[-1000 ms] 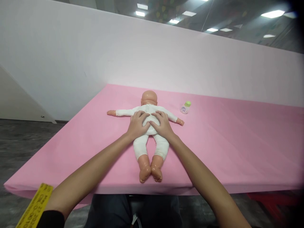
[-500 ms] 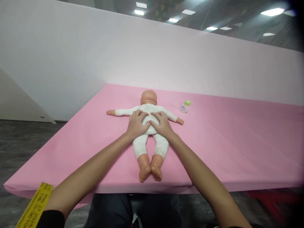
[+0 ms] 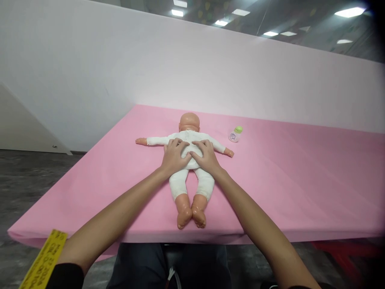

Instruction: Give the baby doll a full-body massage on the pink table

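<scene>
A baby doll (image 3: 189,181) in a white suit lies face down on the pink table (image 3: 285,184), arms spread, feet toward me near the front edge. My left hand (image 3: 174,156) rests flat on the left side of its back. My right hand (image 3: 206,155) rests on the right side, fingers spread, the thumbs close together over the doll's waist. Both hands press on the torso and hide most of it.
A small bottle with a green cap (image 3: 235,134) lies on the table just beyond the doll's right arm. A pale pink wall (image 3: 210,76) backs the table. A yellow tag (image 3: 43,261) hangs by my left sleeve. Dark floor lies to the left.
Both hands stay on the doll's back, with only slight shifts of the fingers. The doll has not moved on the table.
</scene>
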Demonstrator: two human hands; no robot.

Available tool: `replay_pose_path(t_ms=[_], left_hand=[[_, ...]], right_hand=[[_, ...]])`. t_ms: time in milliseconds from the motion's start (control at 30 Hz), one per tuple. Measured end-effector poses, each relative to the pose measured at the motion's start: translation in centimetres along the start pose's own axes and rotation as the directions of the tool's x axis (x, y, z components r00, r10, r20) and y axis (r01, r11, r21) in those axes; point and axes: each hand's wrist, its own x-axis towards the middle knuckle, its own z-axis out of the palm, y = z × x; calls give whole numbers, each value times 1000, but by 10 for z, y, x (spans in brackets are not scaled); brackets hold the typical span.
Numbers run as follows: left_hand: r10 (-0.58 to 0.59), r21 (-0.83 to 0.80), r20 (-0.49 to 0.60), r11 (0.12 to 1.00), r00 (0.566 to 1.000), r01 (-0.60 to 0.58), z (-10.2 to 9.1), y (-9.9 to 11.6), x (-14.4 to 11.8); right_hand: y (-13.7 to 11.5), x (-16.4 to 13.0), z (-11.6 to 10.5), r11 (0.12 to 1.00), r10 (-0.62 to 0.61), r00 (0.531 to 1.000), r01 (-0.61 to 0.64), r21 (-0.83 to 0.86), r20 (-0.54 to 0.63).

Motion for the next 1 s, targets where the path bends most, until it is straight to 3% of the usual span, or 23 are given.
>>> replay_pose_path(t_ms=[267,1000], left_hand=[[33,-23,9,999,999,-33,3,-4,0],[49,-40,-16,998,999,-50,4,-4,0]], right_hand=[[1,0,1,998,-61,998,61,-13,-8],[-1,1,0,997,-35,999,32,-74,-31]])
